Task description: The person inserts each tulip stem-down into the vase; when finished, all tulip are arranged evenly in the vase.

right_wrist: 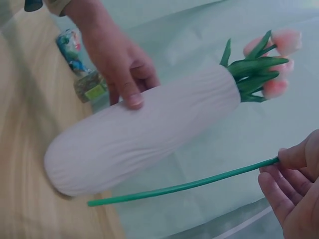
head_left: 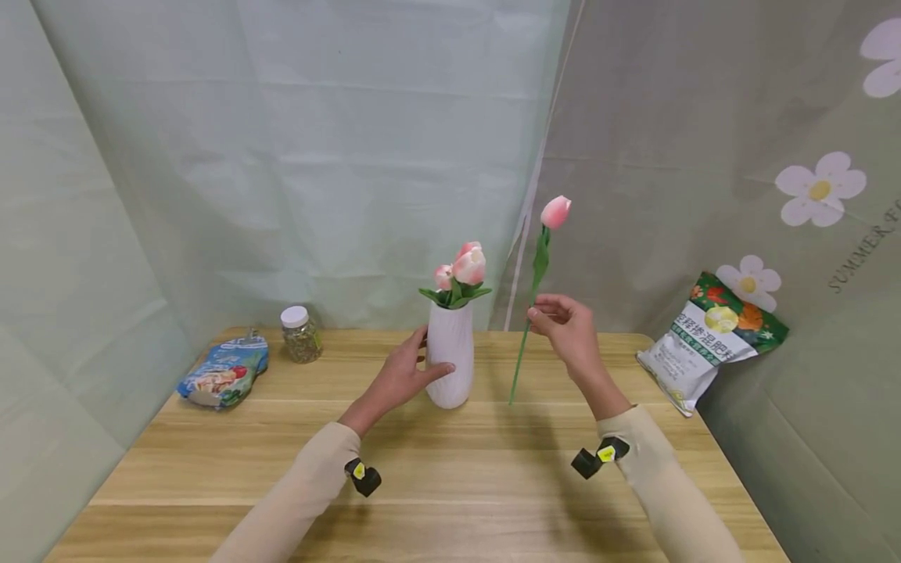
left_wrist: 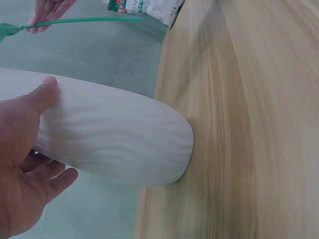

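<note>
A white ribbed vase (head_left: 450, 356) stands upright on the table, with several pink-and-white tulips (head_left: 468, 266) and their green leaves showing above its rim. At the vase's left side, my left hand (head_left: 404, 367) holds it, the thumb lying across the front and the fingers toward the back. To the right of the vase, my right hand (head_left: 570, 332) pinches a single pink tulip (head_left: 540, 262) partway along its thin green stem (right_wrist: 184, 187). This tulip is upright with a slight tilt, bloom at the top, the stem's lower end beside the vase.
On the table's left (head_left: 281, 485) lie a blue food pouch (head_left: 227, 371) and a white-lidded jar (head_left: 301, 336) of small dried bits. A green and white fertilizer bag (head_left: 711, 340) leans at the right edge against the curtain (head_left: 394, 156), which hangs behind the table.
</note>
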The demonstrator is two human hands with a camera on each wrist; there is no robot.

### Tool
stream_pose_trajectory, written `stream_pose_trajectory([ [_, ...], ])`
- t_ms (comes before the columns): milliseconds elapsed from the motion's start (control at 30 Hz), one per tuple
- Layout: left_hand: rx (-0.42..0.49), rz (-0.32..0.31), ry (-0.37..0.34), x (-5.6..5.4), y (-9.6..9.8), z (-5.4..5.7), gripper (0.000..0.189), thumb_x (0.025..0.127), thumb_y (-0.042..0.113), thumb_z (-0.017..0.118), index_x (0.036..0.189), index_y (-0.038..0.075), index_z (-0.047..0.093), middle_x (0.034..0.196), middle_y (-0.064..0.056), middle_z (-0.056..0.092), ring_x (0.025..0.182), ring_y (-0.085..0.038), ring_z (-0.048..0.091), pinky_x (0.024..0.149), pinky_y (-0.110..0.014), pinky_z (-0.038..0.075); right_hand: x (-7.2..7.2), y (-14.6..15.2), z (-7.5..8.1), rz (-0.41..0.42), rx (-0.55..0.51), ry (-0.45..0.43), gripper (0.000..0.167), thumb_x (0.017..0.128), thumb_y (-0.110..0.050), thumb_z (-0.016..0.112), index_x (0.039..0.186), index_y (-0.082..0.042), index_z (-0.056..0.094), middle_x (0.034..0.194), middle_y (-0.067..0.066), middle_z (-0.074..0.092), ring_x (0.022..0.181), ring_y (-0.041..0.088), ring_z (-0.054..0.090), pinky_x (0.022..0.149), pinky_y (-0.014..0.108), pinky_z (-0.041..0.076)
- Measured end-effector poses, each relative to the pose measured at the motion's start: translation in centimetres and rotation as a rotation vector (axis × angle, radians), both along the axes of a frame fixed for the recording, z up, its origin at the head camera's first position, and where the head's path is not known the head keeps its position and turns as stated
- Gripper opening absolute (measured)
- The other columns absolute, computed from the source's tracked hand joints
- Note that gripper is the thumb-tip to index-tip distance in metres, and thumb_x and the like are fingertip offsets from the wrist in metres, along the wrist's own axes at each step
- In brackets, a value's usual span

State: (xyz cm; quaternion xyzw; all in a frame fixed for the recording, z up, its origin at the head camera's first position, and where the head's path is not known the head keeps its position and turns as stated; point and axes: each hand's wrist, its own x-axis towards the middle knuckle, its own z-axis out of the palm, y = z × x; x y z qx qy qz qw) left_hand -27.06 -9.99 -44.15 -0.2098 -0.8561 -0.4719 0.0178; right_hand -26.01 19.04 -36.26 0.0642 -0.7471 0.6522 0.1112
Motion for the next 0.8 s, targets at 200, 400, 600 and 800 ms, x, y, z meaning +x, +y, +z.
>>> stream_pose_trajectory([
  [200, 0.001, 0.002, -0.003, 0.0, 0.0, 0.0, 0.088, 0.092, 0.045, 0.076, 0.159, 0.011, 0.031, 0.155, -0.011, 0.047, 0.141, -0.029, 0.047, 0.110, -0.050, 0.049, -0.1, -0.1, 1.6, -0.001, -0.032, 0.078, 0.033, 0.098, -0.007, 0.069, 0.123, 0.013, 0.061, 0.110, 0.020, 0.071, 0.094, 0.023, 0.073, 0.081, 0.030, 0.064],
  [400, -0.001, -0.002, 0.006, 0.0, 0.0, -0.1, 0.089, 0.092, 0.046, 0.076, 0.159, 0.011, 0.030, 0.154, -0.012, 0.047, 0.140, -0.030, 0.048, 0.109, -0.050, 0.050, -0.2, -0.4, 3.0, 0.007, -0.103, 0.163, 0.027, 0.097, -0.002, 0.069, 0.118, 0.013, 0.062, 0.103, 0.012, 0.074, 0.093, 0.023, 0.074, 0.079, 0.028, 0.064],
  [600, 0.001, 0.000, 0.003, -0.1, 0.0, -0.2, 0.089, 0.092, 0.046, 0.076, 0.159, 0.011, 0.030, 0.153, -0.011, 0.048, 0.139, -0.029, 0.048, 0.109, -0.049, 0.050, -0.1, -0.6, 4.2, 0.020, -0.180, 0.238, 0.022, 0.096, 0.000, 0.069, 0.113, 0.012, 0.063, 0.100, 0.012, 0.074, 0.086, 0.017, 0.075, 0.079, 0.030, 0.064],
  [800, 0.002, -0.003, 0.005, -0.1, 0.0, -0.2, 0.089, 0.092, 0.045, 0.076, 0.159, 0.010, 0.030, 0.153, -0.011, 0.048, 0.140, -0.029, 0.048, 0.109, -0.049, 0.050, -0.4, -0.7, 5.5, 0.007, -0.276, 0.344, 0.013, 0.093, 0.002, 0.071, 0.104, 0.006, 0.066, 0.095, 0.013, 0.075, 0.080, 0.018, 0.075, 0.075, 0.030, 0.064],
])
